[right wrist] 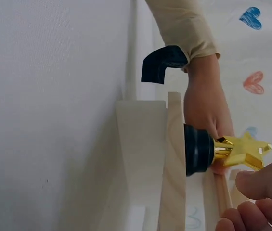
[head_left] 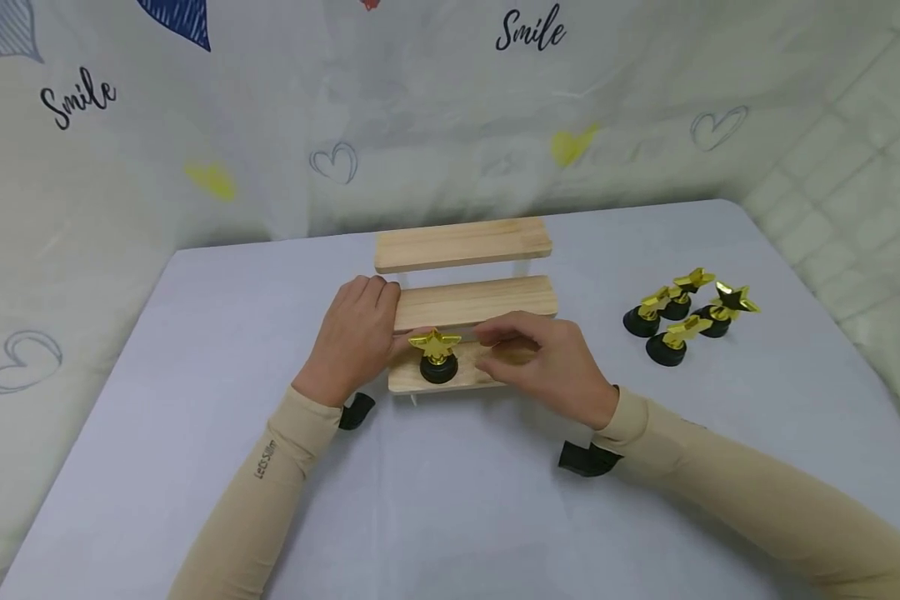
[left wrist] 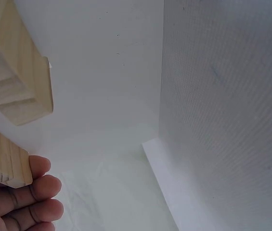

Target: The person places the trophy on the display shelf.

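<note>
A small gold star trophy [head_left: 437,357] with a round black base stands upright on the lowest step of a three-tier wooden display stand [head_left: 474,303], towards its left end. My left hand [head_left: 356,337] grips the left end of the middle step. Its fingertips [left wrist: 46,186] show past the board's end in the left wrist view, and its thumb reaches towards the star. Just right of the trophy is my right hand [head_left: 543,362], thumb and fingers curved with a gap between them, holding nothing. The star [right wrist: 246,150] stands apart from its thumb in the right wrist view.
Several more gold star trophies [head_left: 675,335] with black bases stand in a group on the right of the white table [head_left: 450,517]. Behind the table hangs a pale cloth [head_left: 435,100] printed with hearts and the word Smile.
</note>
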Tool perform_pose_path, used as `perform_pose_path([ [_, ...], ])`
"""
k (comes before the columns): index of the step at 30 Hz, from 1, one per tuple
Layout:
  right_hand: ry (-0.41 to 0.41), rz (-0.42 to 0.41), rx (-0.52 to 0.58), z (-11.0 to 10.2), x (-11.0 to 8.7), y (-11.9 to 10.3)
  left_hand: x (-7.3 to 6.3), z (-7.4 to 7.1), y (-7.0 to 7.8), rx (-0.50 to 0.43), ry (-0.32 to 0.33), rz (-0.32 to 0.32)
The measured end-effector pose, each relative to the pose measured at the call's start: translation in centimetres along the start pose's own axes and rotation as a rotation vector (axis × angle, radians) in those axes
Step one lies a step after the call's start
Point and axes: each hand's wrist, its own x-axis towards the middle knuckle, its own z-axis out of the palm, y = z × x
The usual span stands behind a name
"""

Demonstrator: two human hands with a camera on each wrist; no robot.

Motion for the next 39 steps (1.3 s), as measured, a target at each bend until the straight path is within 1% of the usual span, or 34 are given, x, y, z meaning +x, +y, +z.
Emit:
perform_pose_path([
  [2, 0.023, -0.026, 0.023, -0.6, -0.1, 0.1, 0.0, 0.0, 0.1, 0.001, -0.001, 0.002],
  [9, 0.125, -0.138, 0.012, -2.9, -0.4, 0.5, -0.1, 0.0, 0.1, 0.000, 0.014, 0.008],
  [12, 0.151, -0.187, 0.017, -3.9, -0.4, 0.7, -0.3, 0.1, 0.1, 0.001, 0.015, 0.006],
  [15, 0.179, -0.226, 0.065, -5.3, -0.4, 0.7, -0.3, 0.2, 0.1, 0.000, 0.016, 0.005],
  [19, 0.238, -0.262, 0.177, -7.2, -0.4, 0.6, -0.2, 0.3, 0.1, -0.002, 0.009, 0.002],
  [23, 0.291, -0.276, 0.261, -8.8, -0.4, 1.0, -0.2, 0.3, 0.1, -0.005, 0.005, -0.002],
  [27, 0.333, -0.265, 0.308, -10.1, -0.5, 1.7, -0.1, 0.4, 0.1, -0.004, 0.002, 0.001],
  [35, 0.405, -0.281, 0.313, -12.3, -0.6, 3.2, -0.2, 0.4, 0.1, -0.015, 0.028, 0.011],
  [39, 0.431, -0.291, 0.358, -13.5, -0.5, 3.8, -0.1, 0.5, 0.1, -0.012, 0.031, 0.012],
])
